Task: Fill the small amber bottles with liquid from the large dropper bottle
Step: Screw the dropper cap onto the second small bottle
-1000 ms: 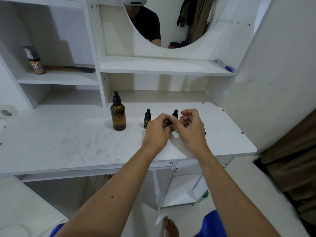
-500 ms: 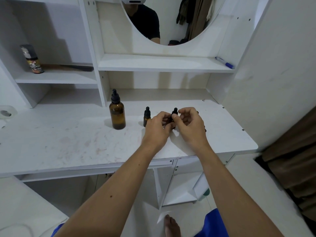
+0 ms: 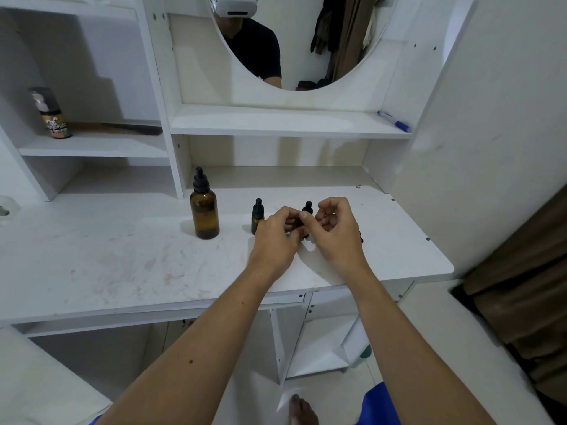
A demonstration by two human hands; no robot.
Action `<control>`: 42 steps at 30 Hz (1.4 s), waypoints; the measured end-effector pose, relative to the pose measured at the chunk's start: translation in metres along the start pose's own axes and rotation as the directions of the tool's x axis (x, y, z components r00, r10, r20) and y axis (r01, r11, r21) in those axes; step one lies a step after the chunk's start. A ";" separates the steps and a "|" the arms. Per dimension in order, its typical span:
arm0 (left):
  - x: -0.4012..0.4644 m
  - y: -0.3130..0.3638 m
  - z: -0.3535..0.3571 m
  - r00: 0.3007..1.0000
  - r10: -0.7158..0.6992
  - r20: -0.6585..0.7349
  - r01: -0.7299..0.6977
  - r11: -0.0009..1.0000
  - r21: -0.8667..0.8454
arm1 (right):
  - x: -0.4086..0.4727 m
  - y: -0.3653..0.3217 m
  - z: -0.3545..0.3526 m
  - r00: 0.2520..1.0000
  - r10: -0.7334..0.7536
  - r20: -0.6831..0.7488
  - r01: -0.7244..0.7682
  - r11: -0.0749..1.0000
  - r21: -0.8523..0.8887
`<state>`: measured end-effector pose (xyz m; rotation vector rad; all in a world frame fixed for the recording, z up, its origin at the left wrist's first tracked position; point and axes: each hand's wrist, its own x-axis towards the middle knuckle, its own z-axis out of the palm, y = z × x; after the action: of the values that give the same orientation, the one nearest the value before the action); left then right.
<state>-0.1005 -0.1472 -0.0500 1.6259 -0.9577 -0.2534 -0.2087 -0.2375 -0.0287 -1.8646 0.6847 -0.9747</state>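
Both hands meet over the middle of the white counter (image 3: 122, 240), around 1 small bottle (image 3: 307, 210) of which only the black dropper cap shows between them. The left hand (image 3: 277, 237) curls its fingers in toward the bottle's body, which is hidden behind the knuckles. The right hand (image 3: 336, 231) has its thumb and forefinger at the cap, the other fingers loosely curled above the palm. Whether the cap is on tight or loosened cannot be told.

A 2nd small bottle (image 3: 257, 215) stands upright just beside the left hand, at its 10 o'clock, capped, and apart from the fingers or barely touching them; the view does not settle it. The large bottle (image 3: 204, 207), amber with a black dropper top, stands upright farther out at the hands' 9 o'clock, well apart from both hands and near the upright panel of the shelf unit. A dark bit peeks out at the right hand's 3 o'clock edge; it is too hidden to name.

On the left shelf (image 3: 92, 147), at 10 o'clock, stands a can (image 3: 50, 113) with an orange-and-black label. A blue pen (image 3: 393, 121) lies on the shelf under the mirror (image 3: 306, 41), at 1 o'clock. The mirror shows a person in a dark shirt.
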 end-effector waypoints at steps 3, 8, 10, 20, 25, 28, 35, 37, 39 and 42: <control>0.000 0.000 0.000 1.000 0.003 -0.001 -0.003 1.000 0.013 | 0.000 0.001 0.001 0.999 -0.042 0.013 0.042 0.999 -0.023; 0.000 0.000 0.000 1.000 -0.004 0.004 0.004 1.000 -0.003 | 0.000 -0.001 0.000 1.000 0.005 -0.002 -0.005 1.000 0.007; 0.000 0.000 0.000 1.000 -0.008 0.005 0.008 1.000 -0.008 | 0.001 -0.001 0.000 1.000 -0.027 0.007 0.027 0.999 -0.024; 0.001 0.002 0.001 1.000 -0.029 -0.011 0.029 1.000 -0.010 | 0.006 0.011 0.002 0.993 -0.105 0.051 0.110 0.988 -0.107; 0.001 0.003 0.003 0.999 -0.038 -0.025 0.039 0.999 0.011 | 0.008 0.014 0.005 0.995 -0.097 0.009 0.098 0.986 -0.134; 0.001 0.004 0.004 0.998 -0.042 -0.037 0.043 0.998 0.043 | 0.008 0.014 0.007 0.993 -0.113 -0.016 0.109 0.982 -0.151; 0.000 0.005 0.006 0.998 -0.044 -0.054 0.048 0.996 0.081 | 0.008 0.016 0.008 0.989 -0.145 -0.035 0.137 0.976 -0.172; 0.000 0.005 0.005 0.998 -0.042 -0.048 0.046 0.995 0.087 | 0.007 0.016 0.007 0.990 -0.135 -0.030 0.129 0.980 -0.154; -0.001 0.006 0.004 0.998 -0.040 -0.038 0.044 0.995 0.092 | 0.005 0.014 0.006 0.991 -0.132 -0.017 0.128 0.982 -0.142; -0.006 0.009 0.001 0.997 -0.053 -0.048 0.056 0.995 0.085 | 0.001 0.009 0.005 0.992 -0.120 -0.034 0.116 0.988 -0.106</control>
<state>-0.1089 -0.1439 -0.0441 1.7316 -0.9014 -0.2139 -0.2042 -0.2404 -0.0379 -1.9999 0.6654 -1.0729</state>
